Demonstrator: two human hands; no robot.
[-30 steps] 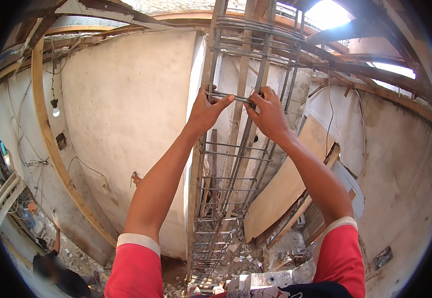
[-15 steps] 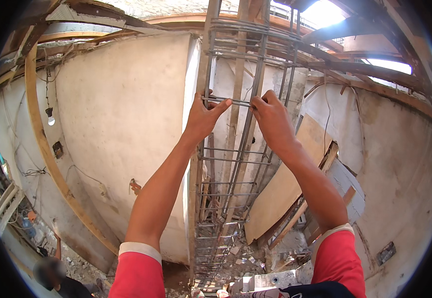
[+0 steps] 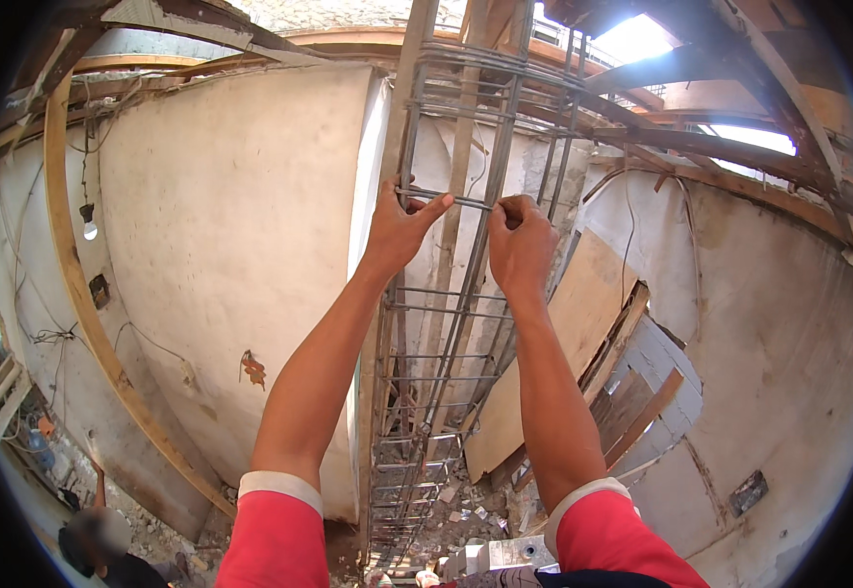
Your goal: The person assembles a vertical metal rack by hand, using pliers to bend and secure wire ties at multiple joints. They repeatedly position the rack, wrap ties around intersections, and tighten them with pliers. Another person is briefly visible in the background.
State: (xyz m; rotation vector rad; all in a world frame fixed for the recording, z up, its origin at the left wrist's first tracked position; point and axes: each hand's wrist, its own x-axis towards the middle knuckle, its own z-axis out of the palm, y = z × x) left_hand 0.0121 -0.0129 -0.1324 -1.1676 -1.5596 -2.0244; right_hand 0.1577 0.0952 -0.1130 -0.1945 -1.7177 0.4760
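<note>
A tall rebar cage (image 3: 467, 314) of vertical steel bars and square stirrups rises in front of me. My left hand (image 3: 399, 230) is closed at its left corner bar, fingers behind, thumb laid along a horizontal stirrup (image 3: 474, 203). At the other end of that stirrup, my right hand (image 3: 525, 240) is closed in a pinch against a vertical bar. Whatever is between its fingertips is too small to make out. Both hands are raised to about the same height, with the stirrup spanning the gap between them.
A pale wall panel (image 3: 221, 235) stands left of the cage. Plywood (image 3: 544, 353) and broken boards lean at the right. Wooden beams (image 3: 730, 147) cross overhead. A light bulb (image 3: 89, 223) hangs at left. Rubble covers the floor; another person (image 3: 103, 549) is at lower left.
My right forearm has swung inward and stands more upright, its wrist turned while the fingertips stay by the bar. My left hand keeps its place on the cage. The view has shifted slightly.
</note>
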